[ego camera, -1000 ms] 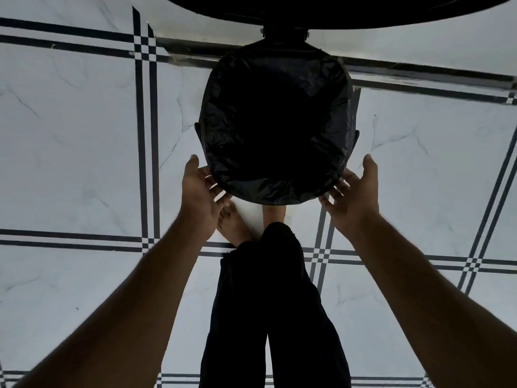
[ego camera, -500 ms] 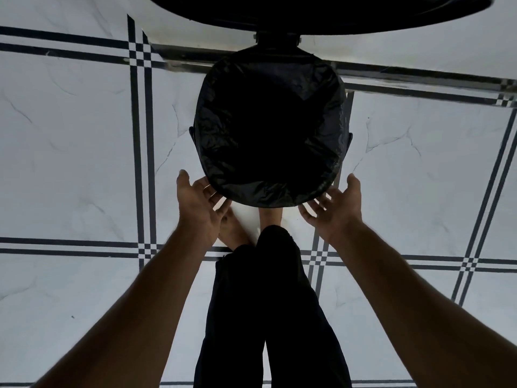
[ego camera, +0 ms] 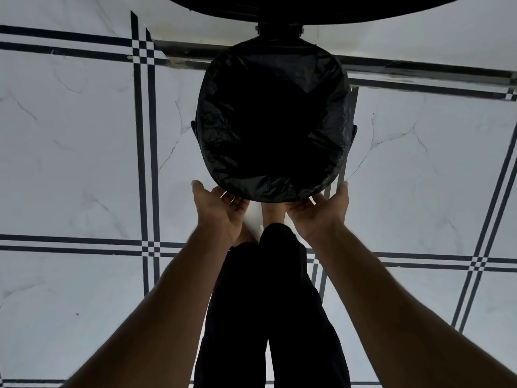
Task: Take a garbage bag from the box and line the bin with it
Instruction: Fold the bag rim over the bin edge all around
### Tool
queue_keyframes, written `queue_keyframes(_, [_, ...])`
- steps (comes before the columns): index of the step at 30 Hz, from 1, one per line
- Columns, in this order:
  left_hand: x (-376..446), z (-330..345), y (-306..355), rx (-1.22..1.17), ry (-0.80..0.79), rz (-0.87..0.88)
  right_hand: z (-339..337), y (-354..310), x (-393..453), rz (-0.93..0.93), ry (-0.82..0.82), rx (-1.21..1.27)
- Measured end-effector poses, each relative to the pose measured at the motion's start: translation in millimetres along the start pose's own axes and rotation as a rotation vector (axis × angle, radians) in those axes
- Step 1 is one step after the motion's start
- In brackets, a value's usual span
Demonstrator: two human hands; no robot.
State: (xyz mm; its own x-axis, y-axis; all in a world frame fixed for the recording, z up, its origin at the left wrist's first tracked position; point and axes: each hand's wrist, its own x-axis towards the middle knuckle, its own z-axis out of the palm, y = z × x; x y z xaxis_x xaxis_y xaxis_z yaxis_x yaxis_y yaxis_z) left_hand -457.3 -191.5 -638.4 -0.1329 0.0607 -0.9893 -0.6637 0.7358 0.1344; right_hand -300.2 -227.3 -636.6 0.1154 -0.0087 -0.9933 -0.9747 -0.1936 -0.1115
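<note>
Left hand fingers spread, palm up, under near edge of garbage bag; not pinching. Right hand same, fingers loose, lower centre of frame. Bag mouth folded over bin rim all round, frame centre-top. Interior dark; contents not discernible. Lining looks nearly done; left: tuck near-edge overhang, likely. Box not in view. Tiled floor around.

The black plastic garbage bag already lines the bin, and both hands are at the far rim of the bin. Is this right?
Not quite. In the head view, the left hand and right hand are at the near rim of the bin. The black plastic garbage bag does line it.
</note>
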Motion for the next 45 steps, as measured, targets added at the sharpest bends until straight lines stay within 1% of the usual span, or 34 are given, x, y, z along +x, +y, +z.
queue_keyframes(3, [4, 2, 2, 0.112, -0.009, 0.051, 1, -2, 5, -0.023, -0.021, -0.033])
queue_keyframes(5, [1, 4, 3, 0.244, 0.000, 0.078, 0, -6, 5, -0.043, -0.045, -0.115])
queue_keyframes(6, [1, 6, 6, 0.322, 0.031, 0.100, -1, -9, 5, -0.066, -0.052, -0.189])
queue_keyframes(8, [-3, 10, 17, 0.475, 0.132, 0.174, -1, -17, 2, -0.190, -0.028, -0.452])
queue_keyframes(10, [-7, 13, 30, 0.578, 0.222, 0.277, 3, -29, -6, -0.381, 0.049, -0.744])
queue_keyframes(12, [-36, 21, 42, 0.528, 0.241, 0.391, 10, -48, -30, -0.539, 0.096, -0.867])
queue_keyframes(14, [-69, 35, 54, 0.478, 0.183, 0.576, 26, -68, -61, -0.599, 0.049, -0.848])
queue_keyframes(16, [-103, 50, 69, 0.464, 0.121, 0.813, 51, -89, -102, -0.652, -0.067, -0.782])
queue_keyframes(18, [-131, 65, 84, 0.455, 0.048, 1.029, 75, -106, -140, -0.743, -0.182, -0.737])
queue_keyframes(20, [-157, 78, 93, 0.499, -0.039, 1.188, 91, -113, -168, -0.842, -0.306, -0.722])
queue_keyframes(21, [-165, 84, 95, 0.534, -0.067, 1.235, 97, -114, -176, -0.889, -0.347, -0.727])
queue_keyframes(23, [-176, 91, 95, 0.606, -0.104, 1.314, 99, -111, -184, -0.973, -0.327, -0.744])
queue_keyframes(25, [-176, 86, 89, 0.702, -0.081, 1.363, 89, -103, -181, -0.993, -0.232, -0.773])
queue_keyframes(28, [-166, 58, 73, 0.848, -0.032, 1.360, 57, -82, -169, -0.956, -0.126, -0.828])
queue_keyframes(31, [-154, 24, 47, 0.979, -0.074, 1.260, 27, -61, -153, -0.899, -0.045, -0.889])
queue_keyframes(33, [-141, 5, 31, 1.110, -0.098, 1.197, 12, -50, -135, -0.859, 0.000, -0.933])
queue_keyframes(35, [-123, -11, 18, 1.219, -0.107, 1.127, 0, -39, -113, -0.819, 0.039, -1.026])
queue_keyframes(38, [-96, -17, 10, 1.338, -0.122, 1.003, -5, -30, -84, -0.763, 0.065, -1.166])
queue_keyframes(41, [-67, -18, 2, 1.423, -0.157, 0.830, -6, -24, -57, -0.727, 0.018, -1.290])
queue_keyframes(42, [-61, -18, 1, 1.422, -0.165, 0.805, -5, -22, -54, -0.749, 0.017, -1.321])
queue_keyframes(45, [-52, -18, 6, 1.428, -0.118, 0.846, -9, -18, -45, -0.839, 0.014, -1.427])
